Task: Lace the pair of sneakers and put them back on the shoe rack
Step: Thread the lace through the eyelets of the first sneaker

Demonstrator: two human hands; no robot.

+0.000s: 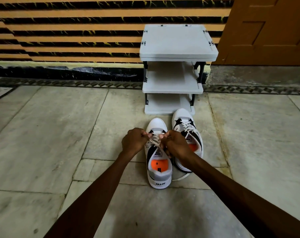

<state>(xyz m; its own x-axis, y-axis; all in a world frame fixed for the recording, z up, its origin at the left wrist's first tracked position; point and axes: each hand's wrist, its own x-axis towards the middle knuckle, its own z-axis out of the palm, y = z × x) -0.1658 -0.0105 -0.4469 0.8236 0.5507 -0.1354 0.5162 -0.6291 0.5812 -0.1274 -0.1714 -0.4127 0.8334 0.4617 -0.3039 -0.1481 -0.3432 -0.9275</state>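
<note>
A: Where is the near sneaker [158,162] pointed?
B: Toe far, heel near, towards the shoe rack [176,73]. Its lace [154,140] is pinched by the left hand [133,141] and right hand [176,143].

Floor: pale stone slabs [42,134]. Rear wall [68,31]: orange with black stripes. Brown panelled door [269,28] at right.

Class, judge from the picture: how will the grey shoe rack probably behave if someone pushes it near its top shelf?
The shoe rack looks like thin plastic with bare shelves, so it is probably light. Being tall and narrow, it may tip or slide on the smooth stone floor.
</note>
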